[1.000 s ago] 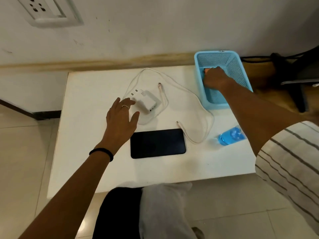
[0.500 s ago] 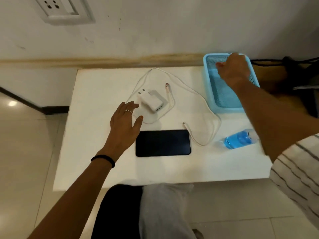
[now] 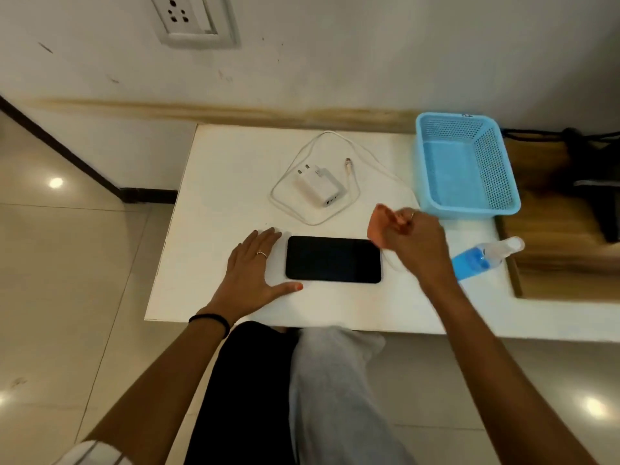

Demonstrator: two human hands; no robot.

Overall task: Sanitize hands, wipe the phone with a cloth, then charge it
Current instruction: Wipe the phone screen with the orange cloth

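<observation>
A black phone (image 3: 333, 259) lies flat, screen up, near the front of the white table (image 3: 214, 182). My left hand (image 3: 250, 267) rests flat on the table just left of the phone, fingers straight, thumb along the phone's lower left corner. My right hand (image 3: 414, 241) hovers by the phone's right end and pinches a small orange cloth (image 3: 377, 226). A white charger (image 3: 318, 186) with its coiled white cable (image 3: 360, 152) sits behind the phone. A sanitizer bottle (image 3: 476, 258) with blue liquid lies on its side at the right.
A light blue plastic basket (image 3: 500, 169) stands at the table's back right. A wall socket (image 3: 193, 18) is on the wall above the table. A wooden surface (image 3: 553, 263) with dark cables adjoins on the right. My knees are under the table's front edge.
My right hand left the basket holding the orange cloth and came down to the phone's right end. My left hand slid back from the charger to the phone's left side.
</observation>
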